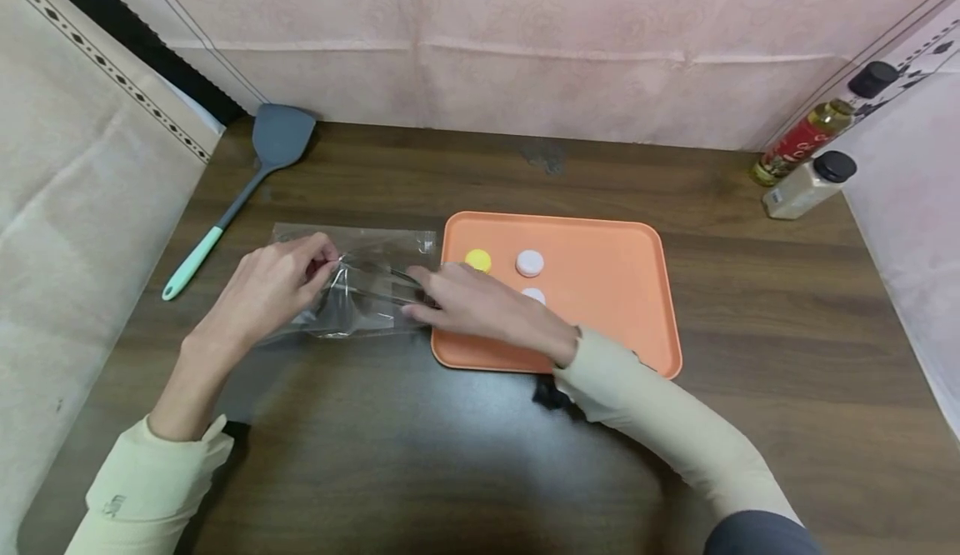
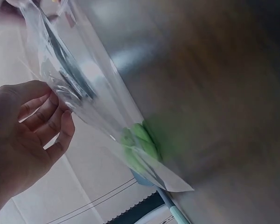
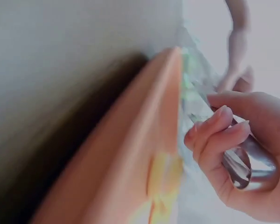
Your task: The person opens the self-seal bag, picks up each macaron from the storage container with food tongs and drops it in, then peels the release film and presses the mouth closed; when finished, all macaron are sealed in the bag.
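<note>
My left hand (image 1: 279, 288) pinches the upper film of a clear plastic bag (image 1: 367, 319) lying on the table left of the tray. Inside the bag, green rounded pieces (image 2: 142, 145) show through the film in the left wrist view. My right hand (image 1: 483, 305) holds metal tongs (image 3: 262, 168), their bent end against the palm and their arms pointing left into the bag. That hand passes over the left edge of an orange tray (image 1: 607, 297). On the tray lie a yellow disc (image 1: 477, 260) and white discs (image 1: 529, 263), one partly hidden by my right hand.
A spatula (image 1: 281, 138) with a mint handle lies at the back left. An oil bottle (image 1: 804, 145) and a black-capped jar (image 1: 808, 188) stand at the back right. Pale cloth (image 1: 487, 80) hangs behind the table. A small black object (image 1: 551, 392) shows beneath my right sleeve.
</note>
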Available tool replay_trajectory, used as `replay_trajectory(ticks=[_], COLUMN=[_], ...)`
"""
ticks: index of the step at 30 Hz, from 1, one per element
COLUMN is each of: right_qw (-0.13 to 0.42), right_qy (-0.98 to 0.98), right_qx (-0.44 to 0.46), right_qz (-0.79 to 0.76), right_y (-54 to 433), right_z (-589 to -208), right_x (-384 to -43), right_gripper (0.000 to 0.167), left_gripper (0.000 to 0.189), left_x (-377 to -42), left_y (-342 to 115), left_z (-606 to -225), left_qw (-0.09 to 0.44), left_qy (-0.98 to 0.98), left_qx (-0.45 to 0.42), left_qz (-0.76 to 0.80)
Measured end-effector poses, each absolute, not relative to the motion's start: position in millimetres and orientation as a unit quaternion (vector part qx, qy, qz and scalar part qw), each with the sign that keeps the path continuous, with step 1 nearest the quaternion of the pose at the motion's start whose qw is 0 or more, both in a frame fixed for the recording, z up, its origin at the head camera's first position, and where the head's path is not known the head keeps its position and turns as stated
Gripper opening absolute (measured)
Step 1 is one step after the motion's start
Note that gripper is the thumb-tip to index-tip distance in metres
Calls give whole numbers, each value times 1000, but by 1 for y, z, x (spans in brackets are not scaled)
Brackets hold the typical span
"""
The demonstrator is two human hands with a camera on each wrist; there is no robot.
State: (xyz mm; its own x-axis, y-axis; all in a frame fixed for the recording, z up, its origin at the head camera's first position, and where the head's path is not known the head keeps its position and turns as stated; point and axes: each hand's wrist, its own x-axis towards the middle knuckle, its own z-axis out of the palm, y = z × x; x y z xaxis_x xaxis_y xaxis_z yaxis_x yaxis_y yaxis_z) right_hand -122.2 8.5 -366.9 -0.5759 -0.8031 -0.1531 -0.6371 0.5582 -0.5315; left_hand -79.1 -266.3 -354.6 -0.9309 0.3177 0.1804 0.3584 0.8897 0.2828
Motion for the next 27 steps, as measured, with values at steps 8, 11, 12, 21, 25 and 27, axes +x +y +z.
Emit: replay_trajectory(ticks=[8, 11, 12, 21, 25, 27], right_qw=[217, 206, 198, 129, 122, 117], right_qy=[864, 867, 867, 881, 888, 889], right_qx=[-361, -356, -359, -349, -341, -343], right_qz=[-276, -281, -283, -293, -283, -281], right_y=[83, 107, 115, 185, 217, 230], right_z=[-358, -357, -357, -354, -352, -353], right_x=[-110, -105, -103, -91, -86, -83], right_gripper=[36, 37, 42, 18, 13, 17], left_gripper=[5, 4, 4, 4, 4, 3], left_x=[-80, -81, -81, -80, -80, -80], left_y=[-267, -266, -266, -264, -264, -264], left_z=[-354, -354, -354, -354, -354, -354], left_qw=[61, 56, 54, 50, 48, 47], left_qy=[-970, -970, -970, -971, -971, -971], left_qx=[-175, -173, -173, -171, -173, -173], left_qz=[-160, -161, -162, -158, -160, -161])
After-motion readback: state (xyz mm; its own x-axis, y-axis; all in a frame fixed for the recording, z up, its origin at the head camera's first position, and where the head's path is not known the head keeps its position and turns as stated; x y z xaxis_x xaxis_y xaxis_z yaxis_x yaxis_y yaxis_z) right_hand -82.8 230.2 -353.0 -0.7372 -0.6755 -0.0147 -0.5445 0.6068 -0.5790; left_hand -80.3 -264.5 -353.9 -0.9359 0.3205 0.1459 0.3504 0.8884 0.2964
